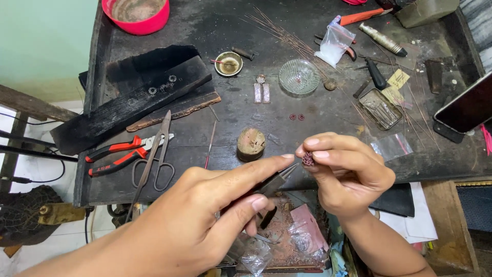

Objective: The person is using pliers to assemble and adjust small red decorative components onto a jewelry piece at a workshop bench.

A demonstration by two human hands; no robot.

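Small reddish bead-like ornament (308, 158) pinched over the front edge of a dark workbench (230, 133).

The right hand (344, 172) grips the ornament between thumb and fingertips, while the left hand (205, 215) closes its fingers around slim pliers (277, 180) whose tip points at it. Just behind sit a round cork block (251, 143), scissors (154, 159) and red-handled pliers (118, 154); farther back, a glass dish (299, 77).
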